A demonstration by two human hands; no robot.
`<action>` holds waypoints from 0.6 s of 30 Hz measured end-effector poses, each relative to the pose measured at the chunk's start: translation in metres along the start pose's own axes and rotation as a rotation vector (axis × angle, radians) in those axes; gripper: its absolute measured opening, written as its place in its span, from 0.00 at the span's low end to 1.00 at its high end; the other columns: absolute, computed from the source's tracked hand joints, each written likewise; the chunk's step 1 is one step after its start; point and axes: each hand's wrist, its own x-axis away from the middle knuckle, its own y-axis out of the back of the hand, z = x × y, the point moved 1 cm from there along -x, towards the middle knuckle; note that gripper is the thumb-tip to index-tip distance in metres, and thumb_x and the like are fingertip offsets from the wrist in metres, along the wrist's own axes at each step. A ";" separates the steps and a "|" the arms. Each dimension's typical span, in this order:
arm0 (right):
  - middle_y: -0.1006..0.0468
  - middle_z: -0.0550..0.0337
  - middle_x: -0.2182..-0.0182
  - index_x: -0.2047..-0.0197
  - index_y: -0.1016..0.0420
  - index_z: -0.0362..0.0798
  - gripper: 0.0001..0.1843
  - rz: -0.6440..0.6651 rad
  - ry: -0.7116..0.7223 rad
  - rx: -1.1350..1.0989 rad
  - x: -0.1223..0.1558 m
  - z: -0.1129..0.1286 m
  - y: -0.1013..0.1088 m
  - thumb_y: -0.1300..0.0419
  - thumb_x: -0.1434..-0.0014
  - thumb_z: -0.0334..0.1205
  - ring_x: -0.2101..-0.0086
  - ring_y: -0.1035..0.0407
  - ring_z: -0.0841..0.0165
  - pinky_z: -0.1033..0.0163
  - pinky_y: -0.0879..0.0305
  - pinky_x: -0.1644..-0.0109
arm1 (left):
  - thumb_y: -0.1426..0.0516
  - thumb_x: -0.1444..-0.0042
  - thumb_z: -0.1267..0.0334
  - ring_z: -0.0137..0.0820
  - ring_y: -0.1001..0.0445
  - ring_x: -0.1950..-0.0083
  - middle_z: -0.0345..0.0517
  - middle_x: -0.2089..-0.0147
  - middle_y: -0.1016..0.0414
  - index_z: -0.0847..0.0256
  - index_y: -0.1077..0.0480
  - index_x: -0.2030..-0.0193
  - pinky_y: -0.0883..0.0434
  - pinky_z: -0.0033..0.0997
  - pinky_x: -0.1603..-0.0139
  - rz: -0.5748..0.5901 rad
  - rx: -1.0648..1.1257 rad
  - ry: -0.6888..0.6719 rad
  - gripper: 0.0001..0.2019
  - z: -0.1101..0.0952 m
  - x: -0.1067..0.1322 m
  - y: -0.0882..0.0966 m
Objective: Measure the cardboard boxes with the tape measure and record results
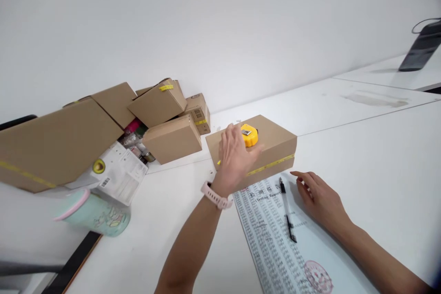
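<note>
A cardboard box [272, 135] with a yellow strip along its side lies on the white table. On its top rests a yellow tape measure [251, 137]. My left hand [236, 151], with a pink band at the wrist, is over the box's left part. Its thumb and fingers are spread beside the tape measure; whether they touch it I cannot tell. My right hand [320, 197] rests by the right edge of a printed sheet [262, 229], fingers loosely bent and holding nothing. A black-capped clear pen [286, 209] lies on that sheet, left of my right hand.
Several cardboard boxes [172, 140] are heaped at the left against the wall. Before them are a white package [119, 174] and a mint-green tumbler [99, 213] with a pink rim, near the table's left edge. A dark upright object [420, 48] stands at the far right.
</note>
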 end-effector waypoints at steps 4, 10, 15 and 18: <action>0.22 0.55 0.64 0.49 0.27 0.54 0.14 -0.082 -0.026 -0.093 0.002 0.005 0.006 0.50 0.31 0.42 0.71 0.28 0.64 0.60 0.36 0.73 | 0.30 0.56 0.60 0.60 0.39 0.31 0.65 0.37 0.30 0.60 0.31 0.49 0.45 0.57 0.32 0.126 0.234 0.210 0.27 0.004 -0.023 -0.009; 0.24 0.51 0.62 0.51 0.26 0.53 0.12 -0.309 -0.124 -0.381 -0.008 0.032 0.037 0.46 0.32 0.47 0.69 0.33 0.63 0.62 0.40 0.77 | 0.42 0.43 0.48 0.44 0.23 0.51 0.58 0.49 0.23 0.62 0.30 0.50 0.27 0.40 0.53 0.227 0.625 0.287 0.21 0.000 -0.009 0.009; 0.23 0.54 0.67 0.56 0.23 0.50 0.23 0.060 -0.312 -0.825 -0.056 0.079 0.074 0.46 0.35 0.61 0.69 0.31 0.64 0.60 0.31 0.68 | 0.51 0.40 0.41 0.30 0.29 0.75 0.51 0.65 0.22 0.63 0.30 0.54 0.35 0.27 0.78 0.409 0.956 0.410 0.26 -0.013 0.014 0.025; 0.23 0.53 0.68 0.57 0.22 0.48 0.31 0.358 -0.332 -1.044 -0.075 0.104 0.084 0.47 0.37 0.69 0.69 0.31 0.65 0.61 0.31 0.70 | 0.46 0.42 0.40 0.27 0.31 0.78 0.49 0.69 0.23 0.64 0.28 0.57 0.38 0.23 0.82 0.438 1.055 0.475 0.26 -0.012 0.029 0.028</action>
